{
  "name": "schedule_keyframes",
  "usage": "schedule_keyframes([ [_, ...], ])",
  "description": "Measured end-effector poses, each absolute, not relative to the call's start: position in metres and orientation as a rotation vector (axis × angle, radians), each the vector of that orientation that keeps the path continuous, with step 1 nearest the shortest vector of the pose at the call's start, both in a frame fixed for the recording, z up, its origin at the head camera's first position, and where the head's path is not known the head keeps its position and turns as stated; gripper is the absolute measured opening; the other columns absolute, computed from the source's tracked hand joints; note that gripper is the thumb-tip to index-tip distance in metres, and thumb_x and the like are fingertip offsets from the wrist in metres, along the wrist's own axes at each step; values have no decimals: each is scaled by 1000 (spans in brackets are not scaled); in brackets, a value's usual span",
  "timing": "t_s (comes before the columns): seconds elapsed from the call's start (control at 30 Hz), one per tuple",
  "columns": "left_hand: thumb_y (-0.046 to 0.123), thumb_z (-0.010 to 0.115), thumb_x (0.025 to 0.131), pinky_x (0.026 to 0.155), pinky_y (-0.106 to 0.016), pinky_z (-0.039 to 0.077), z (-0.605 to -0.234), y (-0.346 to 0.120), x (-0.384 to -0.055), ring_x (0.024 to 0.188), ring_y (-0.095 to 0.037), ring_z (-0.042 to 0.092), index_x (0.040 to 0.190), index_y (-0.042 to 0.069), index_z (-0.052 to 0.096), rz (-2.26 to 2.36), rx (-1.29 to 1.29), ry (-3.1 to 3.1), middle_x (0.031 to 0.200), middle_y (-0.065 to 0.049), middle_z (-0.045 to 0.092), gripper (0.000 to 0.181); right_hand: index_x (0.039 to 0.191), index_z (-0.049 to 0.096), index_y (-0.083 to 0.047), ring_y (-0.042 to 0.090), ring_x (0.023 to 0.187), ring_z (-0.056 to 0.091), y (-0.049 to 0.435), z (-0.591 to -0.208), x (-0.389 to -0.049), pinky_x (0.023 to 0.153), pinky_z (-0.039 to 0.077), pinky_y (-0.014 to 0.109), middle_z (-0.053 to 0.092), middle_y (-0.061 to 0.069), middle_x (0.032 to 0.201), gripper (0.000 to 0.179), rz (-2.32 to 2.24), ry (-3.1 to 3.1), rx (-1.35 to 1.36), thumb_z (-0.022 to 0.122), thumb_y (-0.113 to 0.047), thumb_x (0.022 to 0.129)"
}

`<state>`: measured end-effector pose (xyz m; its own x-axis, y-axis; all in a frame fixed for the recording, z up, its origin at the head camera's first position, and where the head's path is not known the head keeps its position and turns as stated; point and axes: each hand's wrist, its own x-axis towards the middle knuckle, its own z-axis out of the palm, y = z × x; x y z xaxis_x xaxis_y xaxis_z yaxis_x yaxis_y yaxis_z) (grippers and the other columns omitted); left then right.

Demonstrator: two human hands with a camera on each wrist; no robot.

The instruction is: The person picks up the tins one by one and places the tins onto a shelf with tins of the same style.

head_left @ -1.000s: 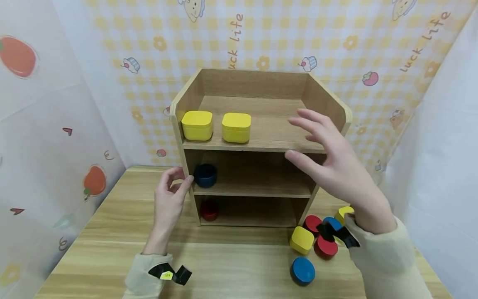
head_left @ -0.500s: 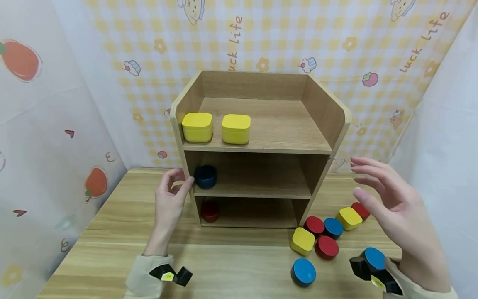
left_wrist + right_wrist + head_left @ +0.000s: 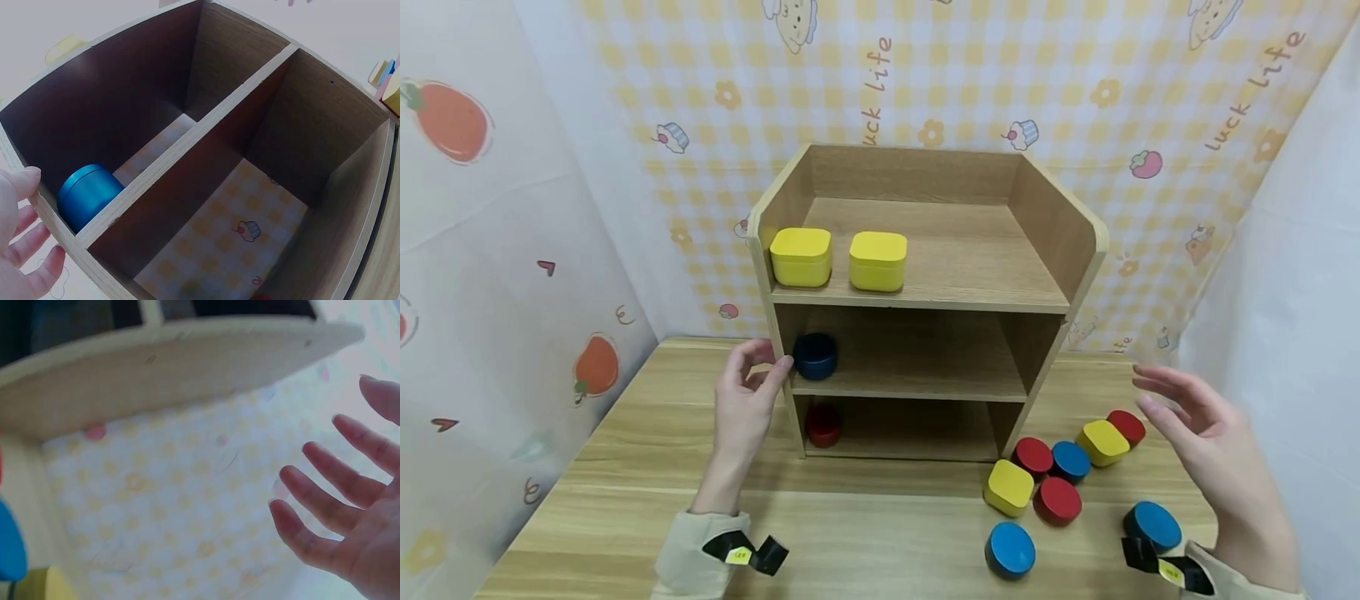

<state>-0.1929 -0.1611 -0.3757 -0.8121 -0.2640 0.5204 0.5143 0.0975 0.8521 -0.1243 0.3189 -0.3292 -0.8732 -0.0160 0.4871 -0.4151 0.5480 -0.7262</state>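
Observation:
My left hand holds the left side panel of a small three-level wooden shelf, thumb at its front edge and fingers along the outer side. Two yellow rounded-square boxes stand on the top level, at left and centre-left. A dark blue round tin sits at the left of the middle level. A red round tin stands at the left of the bottom level. My right hand, relaxed with nothing in it, hovers above the table's right side, near a blue round tin.
Right of the shelf's foot lies a loose group: red tins, a blue tin and yellow boxes. Another blue tin lies nearer the front. Patterned cloth hangs behind, with white cloth at both sides.
My right hand has moved from in front of the shelf's top right, rightward and down, to over the table's right side. The left hand stays at the side panel.

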Motion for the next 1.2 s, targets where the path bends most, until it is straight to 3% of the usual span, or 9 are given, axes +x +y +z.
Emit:
schedule_keyframes([
  [0.33, -1, 69, 89, 75, -20, 50, -374, -158, -190, 96, -17, 55, 115, -6, 56, -1793, -226, -1818, 102, -3, 55, 29, 137, 53, -10, -9, 104, 51, 361, -381, -140, 75, 42, 7, 56, -25, 116, 39, 1358, -2537, 75, 60, -21, 99],
  [0.5, 0, 69, 90, 75, -20, 50, -376, -158, -192, 96, -18, 55, 115, -5, 56, -1794, -224, -1822, 102, -4, 56, 29, 133, 52, -2, -12, 99, 52, 368, -404, -147, 73, 45, 9, 54, -28, 111, 42, 1372, -2569, 18, 61, -25, 99],
  [0.57, -1, 69, 89, 76, -20, 50, -375, -158, -191, 96, -17, 55, 116, -5, 56, -1800, -216, -1829, 101, -3, 55, 30, 132, 50, 3, -12, 96, 52, 368, -415, -150, 73, 46, 11, 56, -21, 112, 44, 1382, -2584, -4, 61, -25, 99],
  [0.67, -4, 68, 89, 76, -20, 50, -369, -156, -187, 96, -16, 54, 116, -7, 55, -1801, -209, -1847, 101, -2, 55, 30, 133, 48, 6, -11, 92, 52, 366, -427, -153, 72, 47, 13, 60, 0, 118, 50, 1340, -2647, -50, 62, -26, 98],
  [0.8, -7, 66, 89, 74, -18, 49, -356, -153, -178, 93, -14, 55, 115, -10, 53, -1794, -200, -1855, 100, 0, 55, 29, 134, 49, 4, 13, 100, 59, 364, -433, -158, 71, 46, 17, 54, 27, 127, 53, 1192, -2774, -73, 63, -31, 97],
  [0.9, -7, 66, 89, 73, -17, 48, -352, -152, -175, 92, -12, 55, 113, -10, 54, -1798, -192, -1840, 99, 1, 56, 27, 132, 49, 6, 41, 108, 56, 362, -434, -161, 78, 50, 31, 50, 33, 130, 53, 1096, -2831, -52, 64, -31, 97],
  [0.97, -7, 66, 89, 74, -16, 48, -351, -152, -174, 92, -12, 55, 113, -9, 54, -1801, -186, -1834, 98, 1, 56, 27, 131, 48, 8, 50, 111, 52, 362, -434, -163, 83, 50, 43, 49, 36, 130, 54, 1047, -2857, -33, 65, -29, 96],
  [1.07, -7, 66, 89, 74, -17, 48, -353, -153, -176, 93, -13, 55, 114, -10, 54, -1803, -183, -1832, 98, 0, 56, 28, 131, 48, 10, 50, 108, 52, 362, -436, -165, 86, 46, 57, 49, 37, 127, 55, 969, -2897, -26, 67, -27, 94],
  [1.2, -7, 67, 88, 75, -19, 49, -364, -158, -185, 95, -14, 55, 116, -8, 54, -1811, -180, -1840, 100, -1, 55, 30, 130, 47, 12, 48, 102, 54, 362, -439, -169, 85, 45, 59, 49, 41, 123, 56, 901, -2941, -4, 70, -22, 92],
])
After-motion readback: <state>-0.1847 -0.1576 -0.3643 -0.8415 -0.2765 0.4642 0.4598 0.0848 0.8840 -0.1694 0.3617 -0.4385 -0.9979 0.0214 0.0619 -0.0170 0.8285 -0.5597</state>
